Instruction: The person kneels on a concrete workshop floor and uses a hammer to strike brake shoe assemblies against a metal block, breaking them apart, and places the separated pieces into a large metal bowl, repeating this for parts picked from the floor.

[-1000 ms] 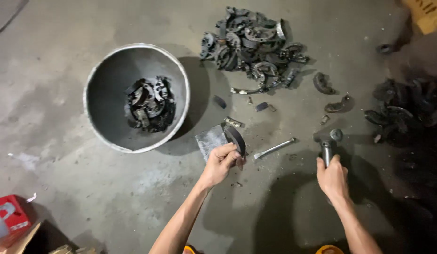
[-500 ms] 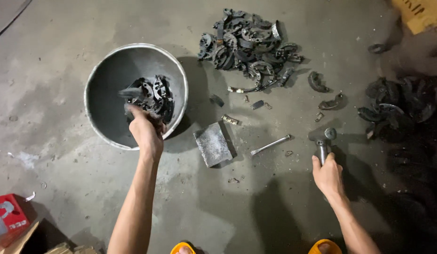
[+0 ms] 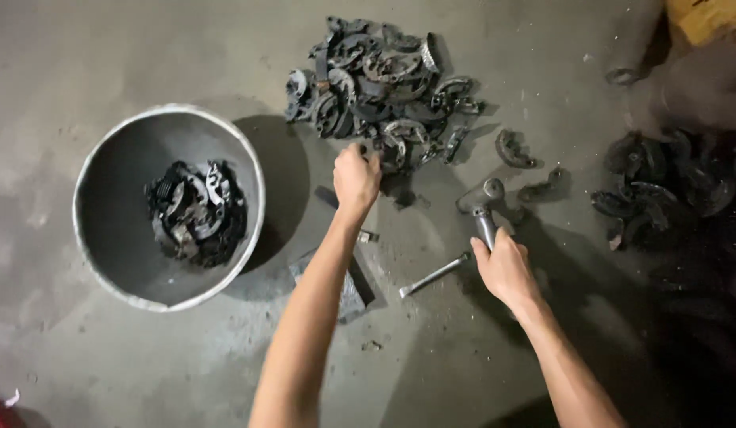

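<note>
My left hand point(image 3: 356, 176) reaches across to the near edge of a pile of dark, curved brake shoes point(image 3: 380, 75), its fingers curled around one of the pieces there. Lower right, my right hand point(image 3: 506, 269) grips the handle of a small metal hammer point(image 3: 488, 208) whose head rests on the concrete floor. A flat metal block point(image 3: 353, 292) lies under my left forearm, partly hidden by it. Between my arms lies a thin steel rod point(image 3: 433, 275).
A round metal basin point(image 3: 118, 154) at the left holds several dark brake parts point(image 3: 195, 210). Loose shoes point(image 3: 514, 149) lie right of the pile, and a second dark heap point(image 3: 669, 190) sits at the far right. A yellow box corner point(image 3: 709, 16) shows top right.
My left hand carried a piece from the block to the basin, let it go there, then swung right to the pile. The right hand stayed on the hammer.
</note>
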